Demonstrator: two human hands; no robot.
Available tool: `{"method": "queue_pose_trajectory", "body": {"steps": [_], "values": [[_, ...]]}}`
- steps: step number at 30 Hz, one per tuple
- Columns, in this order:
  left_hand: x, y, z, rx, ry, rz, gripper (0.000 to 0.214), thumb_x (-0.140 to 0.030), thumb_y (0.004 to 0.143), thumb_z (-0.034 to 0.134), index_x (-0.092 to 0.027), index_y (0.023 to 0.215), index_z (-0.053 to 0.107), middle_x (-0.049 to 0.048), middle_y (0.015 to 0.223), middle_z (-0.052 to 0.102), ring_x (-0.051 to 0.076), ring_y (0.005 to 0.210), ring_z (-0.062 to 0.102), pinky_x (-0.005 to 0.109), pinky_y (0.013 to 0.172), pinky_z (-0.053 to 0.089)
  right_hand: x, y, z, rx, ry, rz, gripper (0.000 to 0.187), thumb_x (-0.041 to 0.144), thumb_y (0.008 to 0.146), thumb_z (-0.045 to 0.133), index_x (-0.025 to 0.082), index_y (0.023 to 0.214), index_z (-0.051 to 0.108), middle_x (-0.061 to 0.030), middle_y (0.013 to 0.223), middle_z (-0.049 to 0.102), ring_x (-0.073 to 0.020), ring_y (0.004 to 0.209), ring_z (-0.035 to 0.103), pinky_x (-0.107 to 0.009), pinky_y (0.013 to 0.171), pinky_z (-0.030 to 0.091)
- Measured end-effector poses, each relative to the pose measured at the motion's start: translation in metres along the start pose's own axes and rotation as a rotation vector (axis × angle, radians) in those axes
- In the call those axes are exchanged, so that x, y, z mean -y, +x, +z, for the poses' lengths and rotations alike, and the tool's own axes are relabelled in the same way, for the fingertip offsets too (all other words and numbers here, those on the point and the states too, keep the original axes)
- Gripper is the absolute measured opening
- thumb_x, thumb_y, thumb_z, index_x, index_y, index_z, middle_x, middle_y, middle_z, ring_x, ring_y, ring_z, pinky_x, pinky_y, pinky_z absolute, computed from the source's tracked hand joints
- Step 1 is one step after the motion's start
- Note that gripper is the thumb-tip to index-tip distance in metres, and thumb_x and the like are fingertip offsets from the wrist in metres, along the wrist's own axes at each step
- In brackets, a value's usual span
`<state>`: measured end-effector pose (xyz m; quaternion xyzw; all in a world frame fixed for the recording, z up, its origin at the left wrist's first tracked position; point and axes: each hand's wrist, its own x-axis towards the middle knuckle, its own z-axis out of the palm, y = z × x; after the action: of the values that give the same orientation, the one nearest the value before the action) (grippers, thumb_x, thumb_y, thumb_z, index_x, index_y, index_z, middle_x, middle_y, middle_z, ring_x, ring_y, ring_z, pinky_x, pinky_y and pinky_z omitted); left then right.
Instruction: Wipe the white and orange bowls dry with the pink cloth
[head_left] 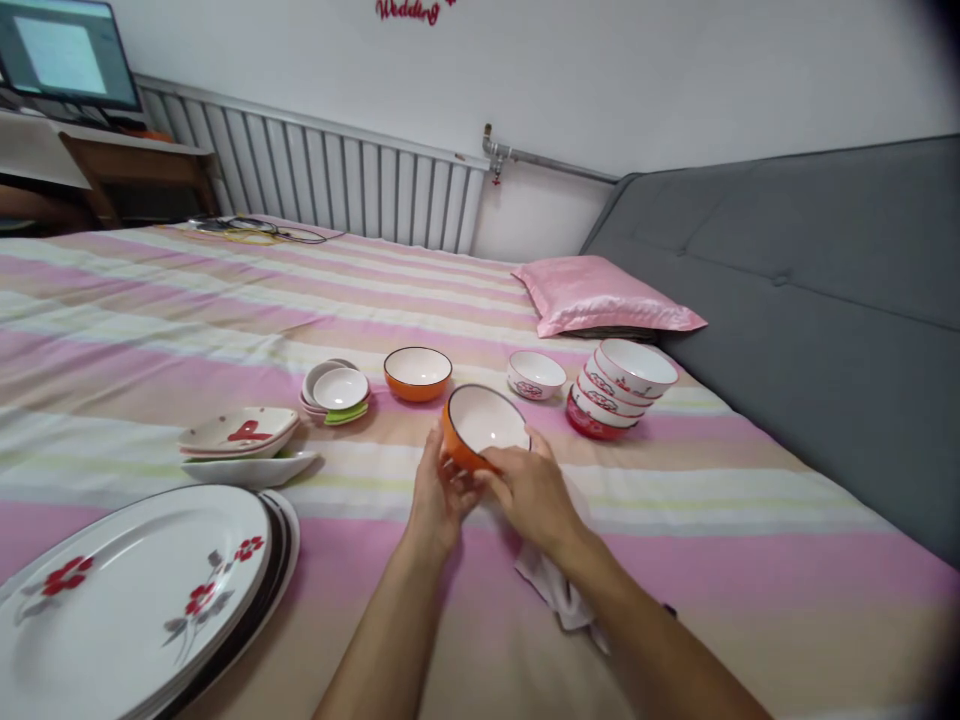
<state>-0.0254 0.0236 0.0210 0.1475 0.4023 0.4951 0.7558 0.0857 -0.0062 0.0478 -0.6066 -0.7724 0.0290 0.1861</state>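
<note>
Both hands hold an orange bowl [487, 420] with a white inside and dark rim, tilted above the bedspread. My left hand [439, 490] is closed around its left side and underside. With fingers over the near rim, my right hand [529, 490] grips the bowl from the right. A pale cloth [559, 592] shows below my right wrist; whether the hand touches it is hidden. Just beyond the held bowl stands a second orange bowl [418, 374]. A small white patterned bowl [536, 375] is to the right, beside a tilted stack of bowls [624, 388].
At the left lie a stack of large floral plates [142, 590], some shallow dishes [240, 435] and several small saucers [337, 388]. A pink pillow [604, 295] rests by the grey headboard [795, 270]. Cables [259, 232] lie on the striped bedspread [420, 290] near the radiator [322, 165].
</note>
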Motion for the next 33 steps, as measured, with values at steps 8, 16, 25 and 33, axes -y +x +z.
{"method": "queue_pose_trajectory", "body": {"steps": [8, 16, 25, 33], "values": [[0.018, 0.009, 0.002, -0.106, 0.059, 0.053, 0.016, -0.019, 0.064, 0.068, -0.015, 0.068, 0.053, -0.0007, 0.054, 0.053, 0.011, 0.047, 0.052, 0.019, 0.04, 0.04, -0.011, -0.028, 0.008, 0.034, 0.213, 0.024, 0.036, 0.024, 0.086, 0.054, 0.024, 0.122, 0.053, -0.0051, 0.119, 0.063, -0.0201, 0.115, 0.054, -0.041, 0.107, 0.029], [0.013, 0.005, 0.007, -0.19, -0.073, 0.09, 0.027, -0.015, 0.067, 0.061, -0.016, 0.094, 0.057, 0.007, 0.094, 0.064, 0.019, 0.077, 0.063, 0.029, 0.064, 0.056, -0.049, -0.049, -0.032, 0.087, 0.137, 0.385, 0.039, 0.045, 0.074, 0.064, 0.023, 0.105, 0.057, -0.0076, 0.105, 0.065, -0.0252, 0.093, 0.062, -0.035, 0.075, 0.046], [0.009, 0.007, 0.0, -0.183, -0.15, 0.091, 0.038, -0.017, 0.064, 0.061, -0.016, 0.102, 0.056, 0.0091, 0.102, 0.063, 0.024, 0.09, 0.063, 0.034, 0.07, 0.057, -0.074, -0.03, 0.002, 0.298, -0.057, 0.533, 0.021, 0.019, 0.08, 0.048, 0.018, 0.093, 0.063, -0.0147, 0.098, 0.069, -0.0292, 0.092, 0.063, -0.034, 0.067, 0.041], [-0.004, 0.003, -0.004, -0.228, -0.133, 0.198, 0.031, -0.021, 0.065, 0.061, -0.02, 0.096, 0.058, 0.005, 0.098, 0.064, 0.019, 0.079, 0.062, 0.026, 0.059, 0.053, -0.098, -0.027, -0.019, -0.256, 1.158, 0.486, 0.036, 0.039, 0.072, 0.057, 0.019, 0.102, 0.057, -0.0049, 0.087, 0.069, -0.0196, 0.075, 0.063, -0.029, 0.066, 0.048]]}}
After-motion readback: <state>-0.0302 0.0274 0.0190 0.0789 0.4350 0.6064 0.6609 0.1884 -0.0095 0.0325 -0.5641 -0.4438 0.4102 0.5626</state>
